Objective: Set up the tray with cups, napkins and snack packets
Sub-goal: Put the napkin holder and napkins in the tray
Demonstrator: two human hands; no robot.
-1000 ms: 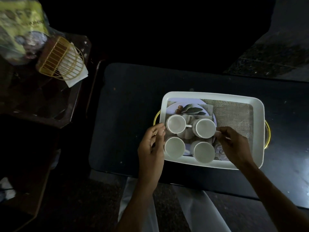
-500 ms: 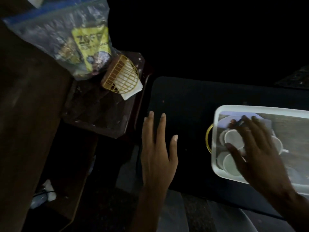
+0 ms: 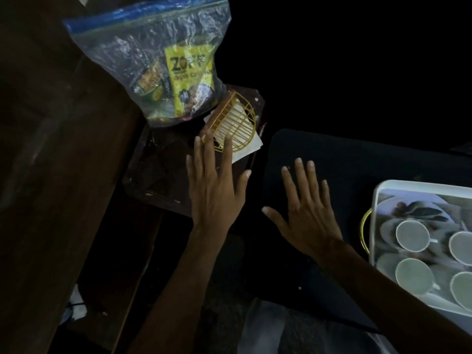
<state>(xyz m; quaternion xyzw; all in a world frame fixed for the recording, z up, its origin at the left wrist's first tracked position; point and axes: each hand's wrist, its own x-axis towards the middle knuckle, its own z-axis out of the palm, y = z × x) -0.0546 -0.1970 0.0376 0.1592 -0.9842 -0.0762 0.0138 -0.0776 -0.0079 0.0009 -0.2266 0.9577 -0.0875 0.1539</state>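
Cups [image 3: 411, 235] already set in the tray [image 3: 378, 190], well off to the right of the right hand [image 3: 305, 215]. Napkins [image 3: 245, 145] lying under a yellow wire holder [image 3: 235, 121], just beyond the left hand [image 3: 215, 192] fingers [image 3: 227, 149]; bag of snack packets [image 3: 163, 65] farther out. Both hands flat, fingers apart, gripping nothing. Likely step: fetching napkins. Next move: reaching over the small worktop [image 3: 158, 175], lifting the holder clear. Bag crowding the holder; dark gap between worktops; open room nearer the wrists.
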